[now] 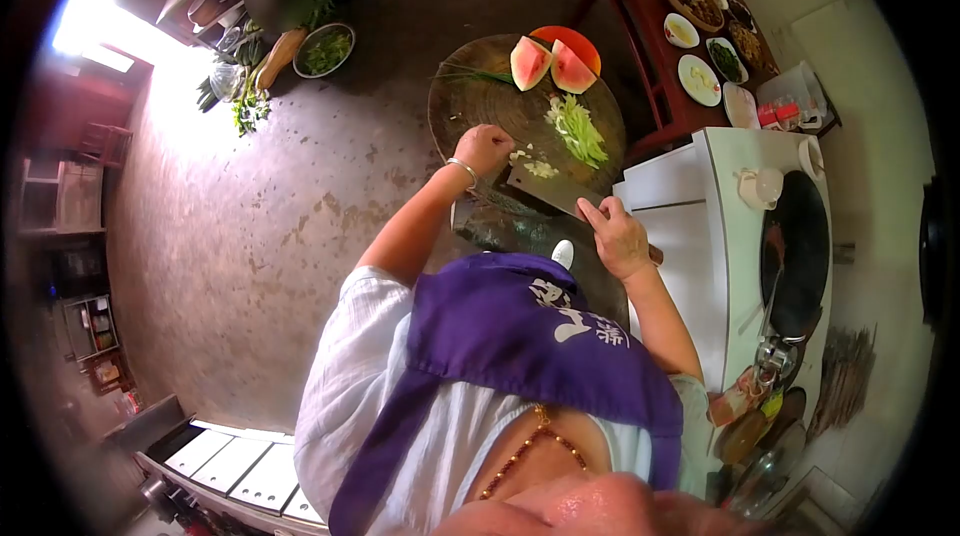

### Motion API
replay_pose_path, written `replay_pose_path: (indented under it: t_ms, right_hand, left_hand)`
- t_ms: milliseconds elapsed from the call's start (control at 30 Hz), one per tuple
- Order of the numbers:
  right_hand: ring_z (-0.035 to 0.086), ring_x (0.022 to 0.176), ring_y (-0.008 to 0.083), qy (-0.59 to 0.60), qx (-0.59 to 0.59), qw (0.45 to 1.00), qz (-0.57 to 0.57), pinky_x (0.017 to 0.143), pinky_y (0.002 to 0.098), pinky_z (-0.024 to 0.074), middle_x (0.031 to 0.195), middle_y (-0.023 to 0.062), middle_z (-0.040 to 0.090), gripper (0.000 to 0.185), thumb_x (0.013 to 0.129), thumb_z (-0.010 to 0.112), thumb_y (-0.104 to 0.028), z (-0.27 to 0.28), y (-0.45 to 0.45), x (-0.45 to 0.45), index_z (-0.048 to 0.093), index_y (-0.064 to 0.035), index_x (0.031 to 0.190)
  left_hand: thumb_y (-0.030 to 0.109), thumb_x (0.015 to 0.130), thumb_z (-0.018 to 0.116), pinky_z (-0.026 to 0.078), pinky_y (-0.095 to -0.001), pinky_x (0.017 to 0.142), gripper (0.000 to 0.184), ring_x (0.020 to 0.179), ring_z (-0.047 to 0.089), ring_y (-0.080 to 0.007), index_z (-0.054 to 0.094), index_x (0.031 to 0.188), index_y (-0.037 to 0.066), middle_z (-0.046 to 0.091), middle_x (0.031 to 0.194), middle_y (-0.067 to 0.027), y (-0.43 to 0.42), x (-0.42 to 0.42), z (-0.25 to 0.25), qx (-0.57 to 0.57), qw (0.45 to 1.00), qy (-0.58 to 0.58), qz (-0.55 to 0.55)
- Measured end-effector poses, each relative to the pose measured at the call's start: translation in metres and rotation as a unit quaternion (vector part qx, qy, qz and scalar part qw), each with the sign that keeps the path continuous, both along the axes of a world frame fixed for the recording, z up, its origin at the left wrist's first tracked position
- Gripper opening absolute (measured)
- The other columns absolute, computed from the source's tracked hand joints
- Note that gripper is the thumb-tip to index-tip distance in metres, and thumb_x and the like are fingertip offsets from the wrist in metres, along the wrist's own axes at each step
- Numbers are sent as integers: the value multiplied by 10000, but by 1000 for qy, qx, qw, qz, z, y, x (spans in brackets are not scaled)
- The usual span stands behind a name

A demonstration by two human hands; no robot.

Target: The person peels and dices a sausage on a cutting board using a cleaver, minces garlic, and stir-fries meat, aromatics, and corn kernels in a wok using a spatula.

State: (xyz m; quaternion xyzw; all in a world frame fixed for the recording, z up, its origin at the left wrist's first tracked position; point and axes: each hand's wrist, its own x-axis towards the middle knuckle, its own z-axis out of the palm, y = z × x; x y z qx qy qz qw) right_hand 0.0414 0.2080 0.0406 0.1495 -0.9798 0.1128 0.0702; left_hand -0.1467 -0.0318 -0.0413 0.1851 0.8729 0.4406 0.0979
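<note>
My right hand is wrapped round the handle of a cleaver, whose broad blade lies low along the near edge of the round wooden chopping block. Just beyond the blade are small chopped pale bits, which look like garlic. My left hand, with a bracelet at its wrist, is closed at the left of these bits; whatever its fingers hold is hidden. Sliced pale-green vegetable strips form a pile to the right. Behind them are two watermelon wedges and an orange bowl.
Long green stalks rest at the block's far left. A red wooden table with several dishes stands at the right, beside a white stove counter with a wok. A bowl of greens sits on the floor.
</note>
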Motion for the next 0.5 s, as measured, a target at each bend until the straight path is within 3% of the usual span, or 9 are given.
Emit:
replay_pose_path:
  t_ms: [100,133,233,267,500]
  right_hand:
    - [579,642,266,8,25,1000,-13,558,369,499,861,85,481,431,756,569,-22,1,-5,-5,592,-180,1157]
    - [574,635,259,13,36,999,-12,553,365,498,855,83,475,414,765,562,-31,-1,-6,-7,595,-183,1149]
    - [569,625,249,26,64,998,-6,550,360,500,849,82,470,363,790,545,-62,-11,-9,-15,605,-183,1127]
    - [574,629,252,27,70,997,-2,556,363,504,854,84,474,348,796,541,-74,-13,-9,-17,610,-178,1120]
    - [584,673,258,26,98,995,7,561,354,505,849,85,478,335,803,545,-89,-12,-4,-20,616,-177,1117]
  left_hand:
    - [241,766,691,501,-339,758,204,759,630,-239,719,865,65,643,771,-114,4,6,15,-3,997,60,-50]
    - [277,771,690,478,-365,815,205,877,611,-237,726,898,121,645,895,-77,5,4,14,1,985,111,-133]
    - [294,768,688,439,-413,861,191,1019,547,-243,723,926,192,615,1029,-33,18,28,39,8,945,280,-169]
    - [291,770,679,412,-443,879,197,1102,484,-248,711,957,239,586,1091,-5,21,28,32,-38,939,269,-209]
    - [250,774,658,421,-413,868,132,1030,507,-263,700,872,172,598,1040,-22,28,9,8,-49,956,225,-179]
